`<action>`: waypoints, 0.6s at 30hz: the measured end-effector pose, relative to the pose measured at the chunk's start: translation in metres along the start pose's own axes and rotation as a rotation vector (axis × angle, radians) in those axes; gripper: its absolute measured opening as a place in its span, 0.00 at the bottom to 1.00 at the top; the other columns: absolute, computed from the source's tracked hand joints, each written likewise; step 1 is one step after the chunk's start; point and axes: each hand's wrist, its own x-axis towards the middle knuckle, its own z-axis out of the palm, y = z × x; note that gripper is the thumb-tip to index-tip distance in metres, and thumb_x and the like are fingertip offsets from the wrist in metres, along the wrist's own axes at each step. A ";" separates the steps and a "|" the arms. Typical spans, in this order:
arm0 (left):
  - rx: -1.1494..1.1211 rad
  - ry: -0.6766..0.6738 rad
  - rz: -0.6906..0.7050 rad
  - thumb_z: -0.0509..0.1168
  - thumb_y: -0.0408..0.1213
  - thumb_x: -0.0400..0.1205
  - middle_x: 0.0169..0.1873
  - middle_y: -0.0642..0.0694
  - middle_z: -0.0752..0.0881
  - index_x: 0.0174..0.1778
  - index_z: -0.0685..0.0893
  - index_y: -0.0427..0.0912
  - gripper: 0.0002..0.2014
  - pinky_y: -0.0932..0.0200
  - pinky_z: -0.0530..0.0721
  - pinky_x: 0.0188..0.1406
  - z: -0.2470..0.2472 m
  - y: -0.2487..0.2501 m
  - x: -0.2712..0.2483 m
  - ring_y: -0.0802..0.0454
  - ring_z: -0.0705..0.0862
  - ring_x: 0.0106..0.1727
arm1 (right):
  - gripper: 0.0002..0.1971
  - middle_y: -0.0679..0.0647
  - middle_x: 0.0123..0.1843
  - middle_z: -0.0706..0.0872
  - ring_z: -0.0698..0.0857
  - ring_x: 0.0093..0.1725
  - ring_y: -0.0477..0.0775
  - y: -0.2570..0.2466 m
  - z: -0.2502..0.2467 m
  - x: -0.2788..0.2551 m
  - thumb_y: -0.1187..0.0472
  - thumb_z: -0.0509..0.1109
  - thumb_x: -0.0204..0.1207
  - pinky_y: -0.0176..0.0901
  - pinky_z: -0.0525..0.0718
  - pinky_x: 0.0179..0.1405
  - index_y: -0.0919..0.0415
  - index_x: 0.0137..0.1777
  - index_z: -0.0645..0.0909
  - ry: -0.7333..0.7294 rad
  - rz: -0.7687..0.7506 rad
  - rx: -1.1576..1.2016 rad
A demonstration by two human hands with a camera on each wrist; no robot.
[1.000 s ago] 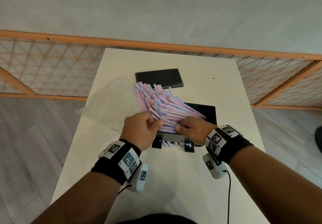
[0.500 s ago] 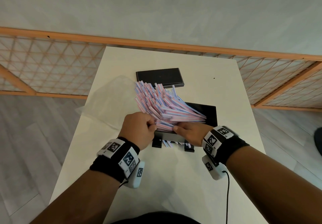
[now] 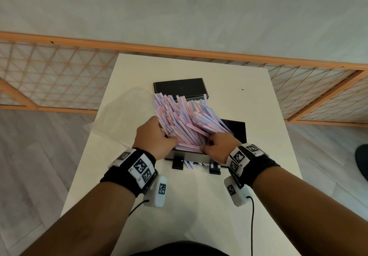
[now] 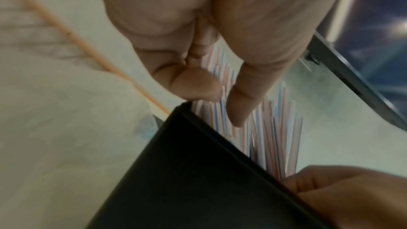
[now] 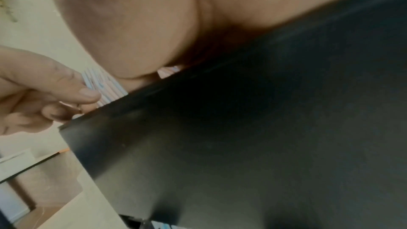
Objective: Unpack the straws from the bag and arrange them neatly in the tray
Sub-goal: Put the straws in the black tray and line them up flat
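A thick bundle of pink, blue and white striped straws point(image 3: 185, 120) fans out over the black tray point(image 3: 237, 130) in the middle of the white table. My left hand point(image 3: 169, 138) grips the bundle's left side; the left wrist view shows its thumb and a finger curled against the straws point(image 4: 264, 137) just above the tray's black wall point(image 4: 198, 171). My right hand point(image 3: 209, 146) curls round the near ends on the right. In the right wrist view the tray wall point(image 5: 264, 128) fills most of the picture, with a few straws point(image 5: 105, 90) above it. The emptied clear bag point(image 3: 121, 116) lies left of the tray.
A flat black lid or second tray point(image 3: 179, 87) lies behind the straws, and their far ends overlap it. The narrow white table point(image 3: 199, 206) ends close on both sides. A wooden lattice railing point(image 3: 59, 80) runs behind it.
The fan of straws has swung from leaning right across the tray to pointing more away from me. My left hand has slid up along the bundle's left side, and my right hand has closed in.
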 end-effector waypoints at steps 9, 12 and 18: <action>0.027 0.019 0.026 0.85 0.54 0.62 0.54 0.47 0.89 0.58 0.81 0.43 0.34 0.62 0.78 0.47 0.012 0.023 0.008 0.47 0.87 0.58 | 0.24 0.53 0.33 0.81 0.80 0.32 0.51 -0.006 -0.007 0.004 0.34 0.73 0.66 0.38 0.72 0.25 0.56 0.33 0.76 0.054 0.157 0.031; 0.085 0.022 0.044 0.85 0.51 0.63 0.53 0.46 0.89 0.58 0.82 0.44 0.31 0.62 0.77 0.46 0.016 0.025 0.011 0.44 0.87 0.57 | 0.17 0.51 0.39 0.87 0.86 0.41 0.54 -0.012 -0.004 0.005 0.40 0.75 0.66 0.39 0.80 0.35 0.54 0.42 0.83 0.081 0.053 0.112; 0.087 0.055 0.073 0.81 0.48 0.67 0.52 0.47 0.90 0.55 0.86 0.46 0.23 0.61 0.80 0.50 0.022 0.020 0.013 0.43 0.88 0.56 | 0.25 0.56 0.53 0.88 0.86 0.55 0.59 -0.022 0.002 0.011 0.43 0.75 0.70 0.44 0.84 0.53 0.57 0.62 0.81 0.067 -0.014 0.153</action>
